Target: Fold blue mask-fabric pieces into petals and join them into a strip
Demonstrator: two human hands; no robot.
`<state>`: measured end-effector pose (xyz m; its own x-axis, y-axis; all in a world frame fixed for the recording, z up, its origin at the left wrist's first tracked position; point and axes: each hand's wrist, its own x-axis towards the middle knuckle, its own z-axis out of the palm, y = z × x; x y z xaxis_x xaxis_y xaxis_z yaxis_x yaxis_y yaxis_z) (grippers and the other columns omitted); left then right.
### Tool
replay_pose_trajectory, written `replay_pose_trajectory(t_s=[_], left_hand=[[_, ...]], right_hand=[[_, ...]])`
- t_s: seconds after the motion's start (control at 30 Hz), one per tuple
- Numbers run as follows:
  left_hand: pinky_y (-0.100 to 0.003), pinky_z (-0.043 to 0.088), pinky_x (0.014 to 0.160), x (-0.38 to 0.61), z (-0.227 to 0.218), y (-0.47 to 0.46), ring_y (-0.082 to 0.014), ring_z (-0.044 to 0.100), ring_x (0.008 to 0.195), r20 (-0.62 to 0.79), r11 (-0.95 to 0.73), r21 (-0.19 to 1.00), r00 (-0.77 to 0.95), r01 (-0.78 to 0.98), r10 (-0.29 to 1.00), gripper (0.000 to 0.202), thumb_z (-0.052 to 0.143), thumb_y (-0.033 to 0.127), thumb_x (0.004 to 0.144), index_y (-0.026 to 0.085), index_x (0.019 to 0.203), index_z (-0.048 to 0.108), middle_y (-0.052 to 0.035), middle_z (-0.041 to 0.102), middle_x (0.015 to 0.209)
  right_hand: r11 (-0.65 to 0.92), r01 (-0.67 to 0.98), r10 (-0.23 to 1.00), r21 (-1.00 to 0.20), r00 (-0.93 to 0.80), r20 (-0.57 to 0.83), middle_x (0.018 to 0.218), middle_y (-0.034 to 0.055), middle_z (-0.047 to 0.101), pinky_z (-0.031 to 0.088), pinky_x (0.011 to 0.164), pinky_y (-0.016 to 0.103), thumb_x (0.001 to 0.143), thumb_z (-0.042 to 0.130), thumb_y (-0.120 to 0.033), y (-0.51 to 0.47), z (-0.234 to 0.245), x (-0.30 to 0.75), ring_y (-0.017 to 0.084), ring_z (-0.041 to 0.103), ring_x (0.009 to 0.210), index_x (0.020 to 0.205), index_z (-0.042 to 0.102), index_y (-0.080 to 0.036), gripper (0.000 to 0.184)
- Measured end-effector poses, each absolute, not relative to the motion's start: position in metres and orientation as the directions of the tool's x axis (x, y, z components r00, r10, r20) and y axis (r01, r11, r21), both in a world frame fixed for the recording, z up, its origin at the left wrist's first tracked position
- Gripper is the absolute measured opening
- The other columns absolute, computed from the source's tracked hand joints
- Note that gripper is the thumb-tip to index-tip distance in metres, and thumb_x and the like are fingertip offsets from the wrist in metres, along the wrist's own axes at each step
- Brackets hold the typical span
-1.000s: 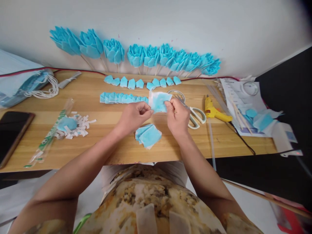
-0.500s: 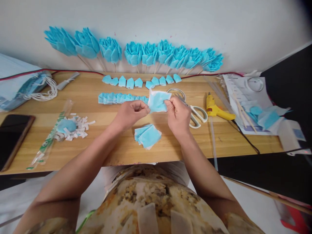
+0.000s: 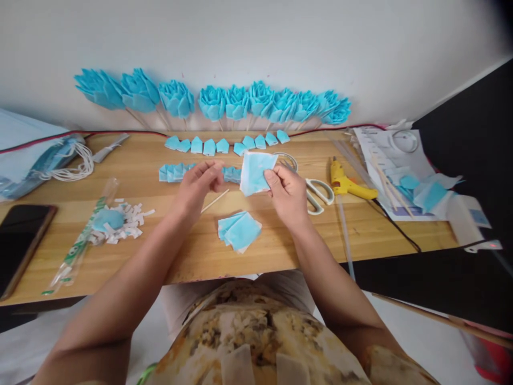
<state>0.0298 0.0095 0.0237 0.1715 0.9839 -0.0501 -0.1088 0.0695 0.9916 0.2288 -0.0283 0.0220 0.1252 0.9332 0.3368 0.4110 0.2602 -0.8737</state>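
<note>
Head view: right hand (image 3: 286,195) pinches the blue square (image 3: 256,172) by its lower right corner, lifted clear of the pile of squares (image 3: 239,231) nearer the body. Left hand (image 3: 198,187) sits just left of it, fingertips gathered; whether they grip the thin stick (image 3: 215,201) beneath, I cannot tell. A light, corner-only pinch probably keeps the sheet uncreased.

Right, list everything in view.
Table: one, wooden, under everything.
Flowers on sticks: about ten, blue, against the wall.
Folded petals: two rows, blue, table back.
Square stack: one, blue, table front.
Thin stick: one, pale, beyond the stack.
Scissors: one, white-handled, right of centre.
Glue gun: one, yellow, beside scissors.
Phone: one, black, far left.
Scrap pile: one, white, left.
Left hand: one, fingers pinched together.
Right hand: one, fingers hold blue square.
</note>
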Motion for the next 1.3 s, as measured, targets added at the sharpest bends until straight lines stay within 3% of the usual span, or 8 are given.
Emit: replay_pose_trajectory(t_s=[0.1, 0.2, 0.3, 0.53, 0.67, 0.83, 1.07, 1.3], left_hand=[[-0.03, 0.052, 0.079, 0.031, 0.022, 0.008, -0.0184, 0.065, 0.093, -0.029, 0.069, 0.983, 0.226, -0.172, 0.974, 0.054, 0.07, 0.06, 0.08, 0.02, 0.115, 0.066, -0.0095, 0.071, 0.11], [-0.035, 0.052, 0.09, 0.036, 0.022, 0.002, -0.0257, 0.064, 0.114, -0.02, 0.106, 0.97, 0.366, -0.219, 0.93, 0.073, 0.074, 0.064, 0.075, 0.022, 0.132, 0.058, -0.0126, 0.067, 0.127], [-0.032, 0.053, 0.087, 0.04, 0.022, -0.001, -0.0246, 0.066, 0.11, -0.024, 0.1, 0.978, 0.377, -0.185, 0.926, 0.076, 0.083, 0.052, 0.071, 0.025, 0.137, 0.055, -0.009, 0.071, 0.114], [-0.022, 0.044, 0.061, 0.041, 0.023, 0.002, -0.0084, 0.055, 0.063, -0.055, 0.086, 0.977, 0.162, -0.193, 0.985, 0.054, 0.078, 0.023, 0.073, 0.017, 0.124, 0.061, 0.0047, 0.062, 0.07], [-0.021, 0.041, 0.058, 0.043, 0.025, -0.001, -0.0074, 0.052, 0.06, -0.027, 0.058, 0.977, 0.151, -0.203, 0.988, 0.05, 0.075, 0.018, 0.073, 0.016, 0.12, 0.06, 0.0054, 0.061, 0.069], [-0.022, 0.041, 0.058, 0.05, 0.023, -0.007, -0.0084, 0.053, 0.061, -0.008, 0.043, 0.984, 0.197, -0.175, 0.98, 0.046, 0.073, 0.018, 0.074, 0.017, 0.118, 0.062, 0.0048, 0.06, 0.071], [-0.022, 0.038, 0.058, 0.05, 0.022, -0.006, -0.0081, 0.049, 0.061, 0.002, 0.035, 0.981, 0.192, -0.192, 0.981, 0.042, 0.071, 0.018, 0.076, 0.017, 0.117, 0.062, 0.0062, 0.052, 0.07], [-0.023, 0.04, 0.058, 0.047, 0.022, -0.006, -0.0095, 0.049, 0.061, 0.035, -0.002, 0.983, 0.177, -0.184, 0.984, 0.038, 0.066, 0.021, 0.082, 0.019, 0.12, 0.062, 0.0044, 0.056, 0.07]], right_hand=[[0.274, 0.408, 0.936, -0.871, 0.093, 0.339, 0.057, -0.0054, 0.043, 0.035, 0.056, 0.025, 0.096, 0.054, -0.039, -0.03, 0.025, 0.225, 0.01, 0.042, 0.055, 0.066, 0.048, -0.022, 0.035], [0.283, 0.423, 0.941, -0.861, 0.053, 0.335, 0.059, -0.0048, 0.048, 0.036, 0.056, 0.025, 0.095, 0.056, -0.036, -0.033, 0.026, 0.221, 0.01, 0.044, 0.055, 0.07, 0.054, -0.021, 0.029], [0.288, 0.465, 0.939, -0.837, 0.033, 0.341, 0.064, -0.0035, 0.056, 0.037, 0.057, 0.024, 0.094, 0.056, -0.035, -0.035, 0.023, 0.218, 0.011, 0.048, 0.058, 0.078, 0.063, -0.02, 0.022], [0.295, 0.489, 0.945, -0.821, -0.024, 0.325, 0.059, -0.0034, 0.054, 0.038, 0.058, 0.025, 0.097, 0.053, -0.039, -0.035, 0.021, 0.219, 0.011, 0.049, 0.056, 0.071, 0.058, -0.02, 0.032], [0.254, 0.387, 0.965, -0.886, -0.038, 0.26, 0.063, -0.001, 0.057, 0.041, 0.06, 0.025, 0.098, 0.049, -0.045, -0.033, 0.024, 0.219, 0.013, 0.053, 0.062, 0.067, 0.056, -0.02, 0.04], [0.156, 0.214, 0.987, -0.964, 0.003, 0.16, 0.075, 0.0006, 0.066, 0.048, 0.062, 0.027, 0.084, 0.066, -0.047, -0.027, 0.014, 0.218, 0.015, 0.058, 0.069, 0.086, 0.069, -0.019, 0.028], [0.192, 0.327, 0.975, -0.925, 0.041, 0.217, 0.057, -0.0039, 0.049, 0.036, 0.051, 0.024, 0.085, 0.066, -0.041, -0.026, 0.005, 0.22, 0.011, 0.044, 0.055, 0.064, 0.058, -0.018, 0.031], [0.244, 0.338, 0.959, -0.909, 0.055, 0.277, 0.063, -0.0019, 0.058, 0.041, 0.056, 0.025, 0.086, 0.061, -0.036, -0.027, 0.013, 0.216, 0.013, 0.051, 0.059, 0.074, 0.064, -0.019, 0.021]])
